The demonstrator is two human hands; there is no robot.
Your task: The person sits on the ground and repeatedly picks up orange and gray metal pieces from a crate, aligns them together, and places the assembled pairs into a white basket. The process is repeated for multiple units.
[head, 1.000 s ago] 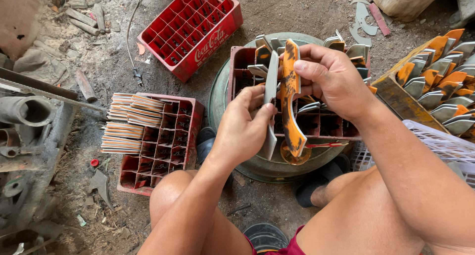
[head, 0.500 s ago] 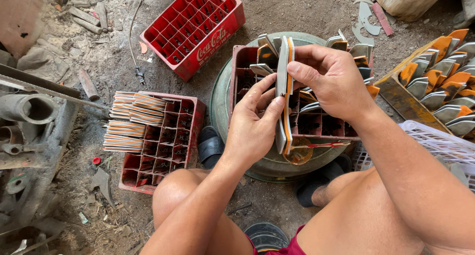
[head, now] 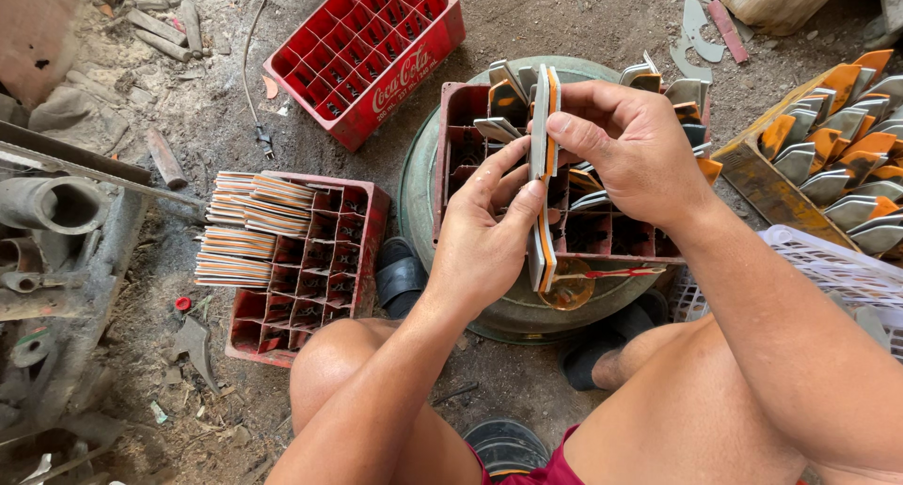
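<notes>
At nine o'clock lies a heap of rusty metal [head: 47, 259], and just right of it a red crate [head: 310, 269] with stacked orange-and-grey blades [head: 249, 226] filling its left cells. An empty crate [head: 367, 52] sits at eleven o'clock.

The left hand [head: 484, 236] pinches the lower half of a thin blade stack [head: 542, 174], thumb and fingers closed on its flat sides. The right hand [head: 630, 151] clamps the stack's top, thumb pressed against the edge. The stack stands upright on edge, at centre, above the middle crate [head: 461, 137] that rests on a round drum [head: 423, 184].

Likely trouble: the pieces are only squeezed together, so a loosened pinch could let one slide out and drop into a cell or onto the bare knee [head: 329, 372] at six o'clock. The thumb lying along the thin edge risks a cut if the stack shifts.

Room is tight: upright blades in the crate crowd the hands at twelve and three o'clock, and a wooden tray [head: 752, 179] of more blades [head: 837, 137] sits at two o'clock, with a white basket [head: 828, 259] at four. The freest space is toward eight o'clock, over the part-filled crate
</notes>
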